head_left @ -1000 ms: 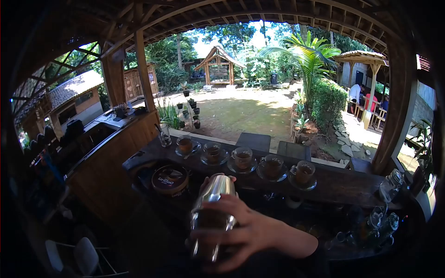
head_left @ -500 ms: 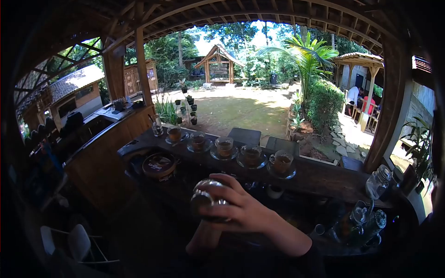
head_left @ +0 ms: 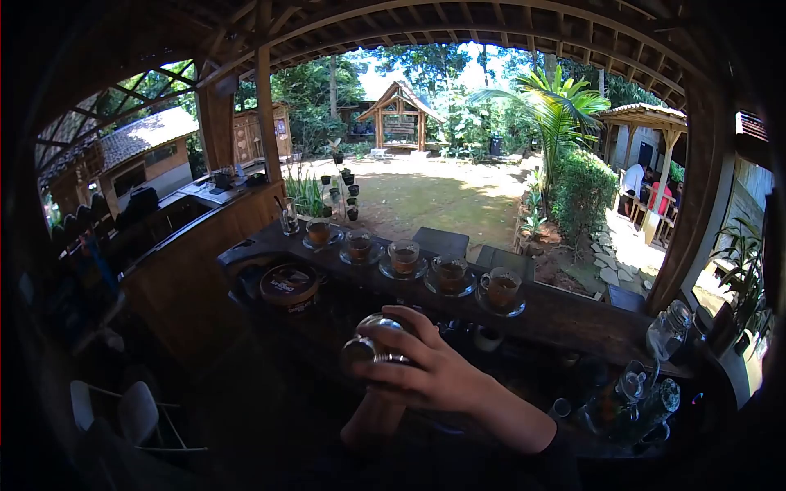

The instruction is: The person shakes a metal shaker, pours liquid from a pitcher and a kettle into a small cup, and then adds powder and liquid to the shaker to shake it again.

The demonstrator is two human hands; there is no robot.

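In front of my body, my right hand [head_left: 430, 364] is wrapped over a shiny, rounded metal container [head_left: 360, 350], fingers spread across its side. Below, my left hand [head_left: 378, 416] comes up against the same container from underneath; its fingers are mostly hidden by the right hand and deep shadow. Beyond my hands, several clear glass cups of brown drink stand on glass saucers in a row along the dark wooden counter, among them a left cup [head_left: 318, 231], a middle cup [head_left: 404, 259] and a right cup [head_left: 500, 288]. A round brown tub [head_left: 289, 286] sits left of my hands.
A glass [head_left: 288, 218] with thin sticks stands at the counter's left end. To the right are a glass jar [head_left: 667, 331] and a glass pitcher [head_left: 629, 389]. A white chair [head_left: 137, 413] is at lower left. Two people [head_left: 647, 190] are under a far shelter.
My hands and the metal container stay together and shift only slightly. The whole view has moved a little, so the scene appears further right and lower.
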